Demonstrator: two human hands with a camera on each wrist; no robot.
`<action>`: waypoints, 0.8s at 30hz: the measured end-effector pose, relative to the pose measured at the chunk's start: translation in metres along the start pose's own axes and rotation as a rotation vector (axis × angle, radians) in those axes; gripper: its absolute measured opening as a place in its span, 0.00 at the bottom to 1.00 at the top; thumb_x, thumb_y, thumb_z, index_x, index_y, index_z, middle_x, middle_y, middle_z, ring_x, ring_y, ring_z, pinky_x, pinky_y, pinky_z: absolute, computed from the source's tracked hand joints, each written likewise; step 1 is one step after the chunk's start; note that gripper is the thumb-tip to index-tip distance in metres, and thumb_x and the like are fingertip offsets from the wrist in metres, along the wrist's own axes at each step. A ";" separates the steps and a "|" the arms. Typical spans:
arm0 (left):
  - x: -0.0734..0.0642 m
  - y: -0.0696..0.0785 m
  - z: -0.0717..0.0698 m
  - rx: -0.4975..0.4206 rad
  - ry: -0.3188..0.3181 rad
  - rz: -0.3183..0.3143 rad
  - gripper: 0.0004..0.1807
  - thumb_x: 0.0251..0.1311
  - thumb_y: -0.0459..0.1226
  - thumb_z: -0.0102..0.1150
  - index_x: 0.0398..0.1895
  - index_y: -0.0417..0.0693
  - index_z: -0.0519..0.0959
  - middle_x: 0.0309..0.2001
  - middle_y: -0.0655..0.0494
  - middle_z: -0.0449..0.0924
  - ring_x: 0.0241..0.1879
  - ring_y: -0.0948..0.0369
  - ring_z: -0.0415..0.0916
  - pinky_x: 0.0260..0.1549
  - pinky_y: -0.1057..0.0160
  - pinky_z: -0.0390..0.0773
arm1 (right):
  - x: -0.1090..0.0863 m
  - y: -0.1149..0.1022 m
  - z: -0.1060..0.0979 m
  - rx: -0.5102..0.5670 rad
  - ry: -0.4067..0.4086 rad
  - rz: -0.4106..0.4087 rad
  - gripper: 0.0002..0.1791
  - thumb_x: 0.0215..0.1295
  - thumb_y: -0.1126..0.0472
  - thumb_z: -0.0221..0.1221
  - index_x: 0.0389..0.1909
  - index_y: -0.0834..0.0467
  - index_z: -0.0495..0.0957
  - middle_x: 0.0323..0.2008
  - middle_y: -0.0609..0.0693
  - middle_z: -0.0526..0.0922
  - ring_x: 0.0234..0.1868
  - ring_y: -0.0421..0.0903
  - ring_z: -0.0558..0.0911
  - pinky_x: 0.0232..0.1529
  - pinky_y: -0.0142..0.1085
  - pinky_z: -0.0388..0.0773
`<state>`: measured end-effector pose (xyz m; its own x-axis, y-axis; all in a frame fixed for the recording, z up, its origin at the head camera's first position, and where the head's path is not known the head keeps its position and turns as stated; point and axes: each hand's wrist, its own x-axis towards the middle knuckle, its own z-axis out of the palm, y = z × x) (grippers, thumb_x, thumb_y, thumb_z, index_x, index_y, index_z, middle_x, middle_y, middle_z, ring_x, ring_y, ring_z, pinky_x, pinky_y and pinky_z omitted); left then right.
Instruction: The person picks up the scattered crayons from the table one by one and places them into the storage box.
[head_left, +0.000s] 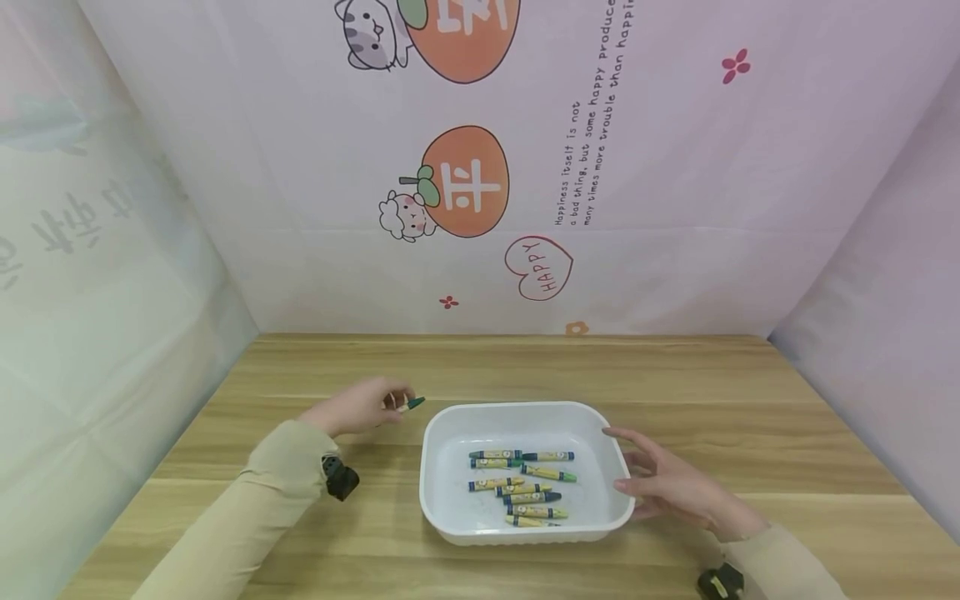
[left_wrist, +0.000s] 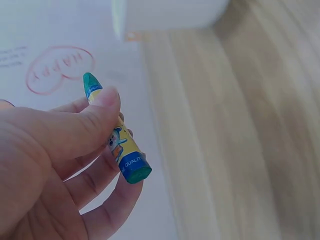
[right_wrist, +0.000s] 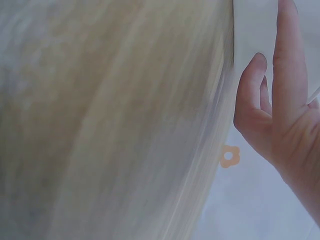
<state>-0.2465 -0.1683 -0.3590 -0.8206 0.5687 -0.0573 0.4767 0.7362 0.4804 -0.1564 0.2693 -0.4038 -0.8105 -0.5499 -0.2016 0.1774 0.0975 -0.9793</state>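
Observation:
My left hand (head_left: 367, 406) is left of the white plastic tub (head_left: 525, 537), above the wooden table. It pinches a green crayon (left_wrist: 125, 145) between thumb and fingers; the crayon's wrapper is yellow and blue, and its tip points away from the palm. My right hand (head_left: 675, 483) grips the tub's right side, with the thumb over the rim and other fingers against the outer wall. In the right wrist view that hand (right_wrist: 287, 110) shows only in part. Inside the tub lie several crayons (head_left: 547, 474) in yellow wrappers, green and dark tips among them.
The wooden table (head_left: 750, 417) stretches out around the tub. A pale printed cloth (head_left: 660, 275) hangs along its back edge, and more cloth (head_left: 112, 250) hangs at the sides. A black wrist camera (head_left: 341, 477) sits on the left sleeve.

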 end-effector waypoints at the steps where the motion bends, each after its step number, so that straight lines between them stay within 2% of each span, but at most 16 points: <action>1: 0.002 0.004 -0.001 0.004 0.000 0.012 0.10 0.58 0.30 0.61 0.43 0.44 0.78 0.33 0.55 0.78 0.34 0.63 0.74 0.33 0.64 0.76 | 0.000 0.000 0.000 0.000 -0.001 0.000 0.46 0.63 0.66 0.58 0.72 0.59 0.36 0.61 0.78 0.49 0.48 0.54 0.80 0.45 0.56 0.78; 5: 0.010 0.022 -0.003 0.011 0.004 0.030 0.10 0.59 0.31 0.60 0.44 0.46 0.78 0.35 0.54 0.79 0.36 0.63 0.74 0.36 0.65 0.77 | 0.000 -0.001 -0.001 -0.001 0.001 0.003 0.45 0.63 0.66 0.58 0.72 0.57 0.38 0.61 0.79 0.48 0.48 0.53 0.80 0.45 0.55 0.78; 11: 0.023 0.052 -0.004 0.013 0.010 0.052 0.12 0.60 0.34 0.60 0.48 0.48 0.78 0.39 0.59 0.79 0.40 0.63 0.75 0.41 0.63 0.77 | 0.000 -0.002 -0.001 -0.007 0.007 0.005 0.45 0.63 0.65 0.59 0.72 0.57 0.39 0.61 0.81 0.47 0.48 0.52 0.79 0.45 0.55 0.78; 15: 0.030 0.075 -0.001 0.015 -0.008 0.080 0.14 0.60 0.33 0.59 0.50 0.46 0.78 0.42 0.55 0.80 0.43 0.61 0.77 0.45 0.61 0.78 | 0.000 -0.001 0.000 -0.004 0.009 0.007 0.45 0.63 0.65 0.59 0.72 0.57 0.39 0.61 0.81 0.46 0.48 0.52 0.80 0.45 0.55 0.78; 20: 0.041 0.096 0.011 0.053 -0.087 0.106 0.14 0.59 0.32 0.60 0.49 0.47 0.79 0.41 0.56 0.81 0.41 0.62 0.76 0.44 0.63 0.77 | 0.001 -0.001 0.000 -0.006 0.006 0.005 0.45 0.63 0.65 0.58 0.72 0.57 0.39 0.61 0.82 0.45 0.48 0.52 0.80 0.45 0.55 0.78; 24: 0.048 0.107 0.023 0.067 -0.179 0.068 0.12 0.58 0.32 0.62 0.46 0.49 0.80 0.38 0.60 0.79 0.39 0.65 0.74 0.41 0.66 0.76 | 0.001 0.000 0.000 -0.009 0.004 0.003 0.45 0.63 0.65 0.58 0.72 0.57 0.39 0.61 0.81 0.46 0.48 0.52 0.80 0.45 0.55 0.78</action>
<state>-0.2278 -0.0540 -0.3307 -0.7194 0.6695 -0.1848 0.5538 0.7135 0.4293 -0.1575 0.2691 -0.4041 -0.8120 -0.5467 -0.2042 0.1743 0.1067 -0.9789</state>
